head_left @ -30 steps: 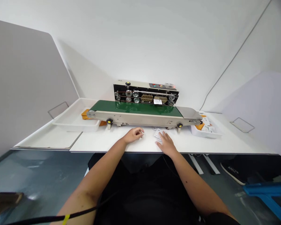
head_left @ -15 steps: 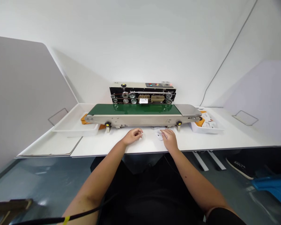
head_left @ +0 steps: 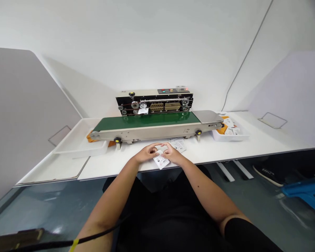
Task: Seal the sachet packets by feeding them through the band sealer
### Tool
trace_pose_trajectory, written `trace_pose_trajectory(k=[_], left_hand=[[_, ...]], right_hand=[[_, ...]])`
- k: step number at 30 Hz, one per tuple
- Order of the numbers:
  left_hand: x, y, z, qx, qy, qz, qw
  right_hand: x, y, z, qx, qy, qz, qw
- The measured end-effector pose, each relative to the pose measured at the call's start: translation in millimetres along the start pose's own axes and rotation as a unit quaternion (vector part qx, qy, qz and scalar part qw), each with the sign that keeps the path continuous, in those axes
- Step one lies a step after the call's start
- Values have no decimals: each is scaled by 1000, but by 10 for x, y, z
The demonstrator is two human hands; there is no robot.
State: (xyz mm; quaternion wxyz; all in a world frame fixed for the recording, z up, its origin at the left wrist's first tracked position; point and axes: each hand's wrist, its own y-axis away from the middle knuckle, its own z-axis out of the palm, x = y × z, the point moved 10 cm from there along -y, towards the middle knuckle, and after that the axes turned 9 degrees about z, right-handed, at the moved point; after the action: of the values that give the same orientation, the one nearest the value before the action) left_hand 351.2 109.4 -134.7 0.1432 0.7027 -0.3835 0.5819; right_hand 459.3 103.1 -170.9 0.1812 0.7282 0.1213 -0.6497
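Note:
A small white printed sachet [head_left: 161,162] is pinched at its upper edge between my two hands, close to the table's front edge. My left hand [head_left: 146,153] closes on its left corner, and my right hand [head_left: 172,154] grips the right side with thumb and fingers. Several more printed sachets [head_left: 179,144] lie on the table just beyond my right hand. Behind them stands a band sealing machine [head_left: 154,103] with a green conveyor belt [head_left: 136,120]. Another white sachet [head_left: 143,111] hangs in the machine's rollers, left of centre.
At the left end of the conveyor is a white tray [head_left: 78,150], with orange material beside the machine. A second white tray [head_left: 232,137] at the right holds several sachets and orange packaging. Partition panels flank the table; a blue stool [head_left: 301,190] stands lower right.
My right hand has moved left with a sachet from the pile, and my left hand now grips it too. The sachet in the machine has travelled left along the rollers. The view has shifted slightly.

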Motion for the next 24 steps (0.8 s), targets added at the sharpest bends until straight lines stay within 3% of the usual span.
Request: trace_pose_trajectory(k=[2, 5, 12, 15, 21, 24], left_hand=[[6, -1, 48, -23, 9, -9, 1000], [-30, 0, 53, -25, 14, -26, 999], [-173, 20, -225, 119, 20, -21, 992], [-208, 37, -261, 139, 36, -21, 989], [-192, 54, -219, 120, 48, -15, 992], [-177, 69, -212, 117, 49, -14, 992]], right_hand=[[12, 11, -14, -19, -26, 9, 999], [13, 12, -57, 3, -42, 10, 999], [27, 90, -168, 109, 4, -30, 994], [18, 137, -258, 153, 87, -37, 984], [-99, 63, -343, 97, 169, -26, 980], [-160, 27, -398, 107, 167, -31, 980]])
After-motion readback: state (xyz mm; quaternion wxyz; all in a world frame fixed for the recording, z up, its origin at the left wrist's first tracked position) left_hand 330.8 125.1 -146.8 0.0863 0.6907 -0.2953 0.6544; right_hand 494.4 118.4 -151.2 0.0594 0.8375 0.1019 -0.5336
